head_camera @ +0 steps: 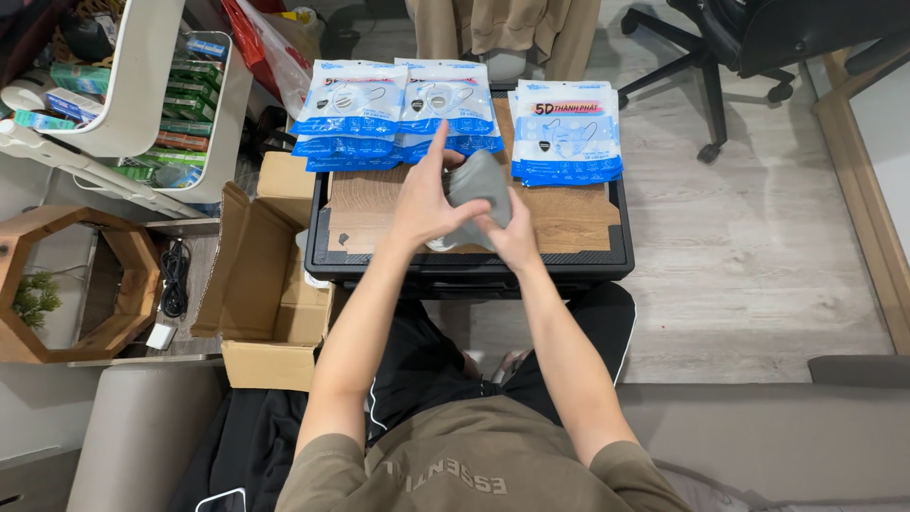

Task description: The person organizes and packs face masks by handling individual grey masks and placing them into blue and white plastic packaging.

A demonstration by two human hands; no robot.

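1. Right now, both hands are meeting over the middle of the low wooden-topped bench with a black frame (569, 223), working a folded grey fabric face mask (477, 185) between them.
2. The left hand (424, 204) is wrapping over the mask's left side; most of its fingers (438, 142) are curling around the fabric while one is pointing straight up, apparently free of the grip.
3. The right hand (512, 237) is sitting underneath and to the right, its fingers pressing together on the mask's lower edge, seemingly to steady it from below.
4. The mask is being held just above the bench top, near its front edge, not resting on it as far as I can tell.
5. Three piles of blue-and-white plastic mask packets are lying along the far edge: one at the left (349, 114), one beside and partly overlapping it (445, 109), and one apart at the right (566, 133). Stacked at the back, they are leaving the front bare for the hands.
6. An open brown cardboard box (270, 284) is standing on the floor just left of the bench, within easy reach.
7. A white shelf cart holding green boxes (180, 104) is standing further left, and a black office chair (730, 57) is waiting beyond the bench.
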